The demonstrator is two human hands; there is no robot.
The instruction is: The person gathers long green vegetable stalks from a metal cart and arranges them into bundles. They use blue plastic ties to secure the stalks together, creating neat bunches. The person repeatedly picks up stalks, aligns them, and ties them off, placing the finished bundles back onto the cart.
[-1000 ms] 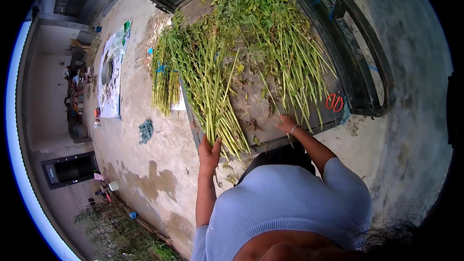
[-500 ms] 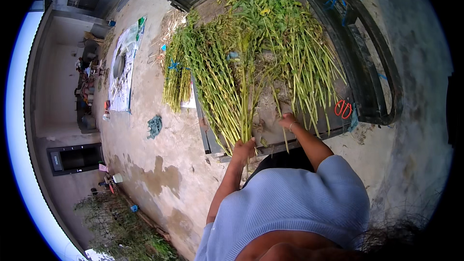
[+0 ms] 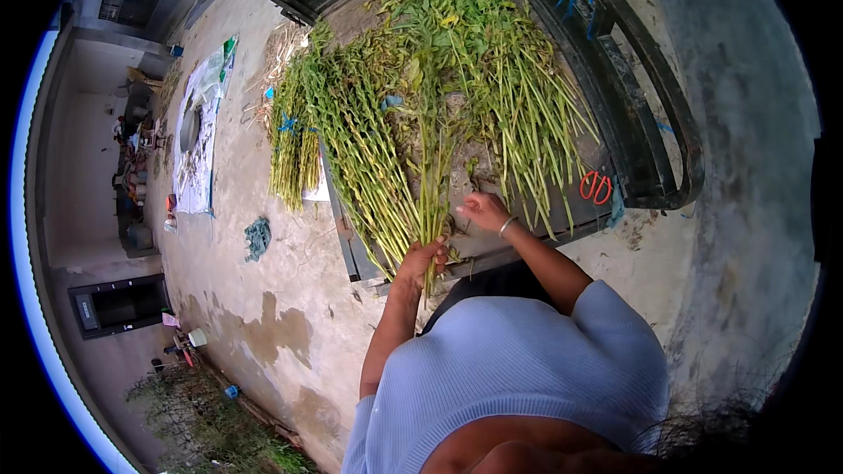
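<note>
My left hand [image 3: 421,262] is closed around the cut ends of a bunch of green plant stalks [image 3: 430,180], whose leafy tops point away from me across the flat bed. To the right of that bunch, my right hand [image 3: 486,211] hovers with its fingers apart, and no stalk shows in it. A pile of yellow-green stalks [image 3: 373,197] lies just left of the held bunch. Another leafy pile [image 3: 527,123] spreads over the bed's right half. Red-handled scissors [image 3: 595,187] rest at the near right corner, far from both hands.
Dark metal rails [image 3: 628,96] border the cart bed [image 3: 479,259] on the right. A bundle tied with blue string [image 3: 290,154] stands beyond its left side. On the concrete floor are a crumpled teal cloth [image 3: 257,239] and a white sheet [image 3: 198,171] holding a round pan.
My right hand has moved left, toward the held bunch, and the stalk it held is no longer in it. The left hand keeps its grip. The whole view has shifted slightly.
</note>
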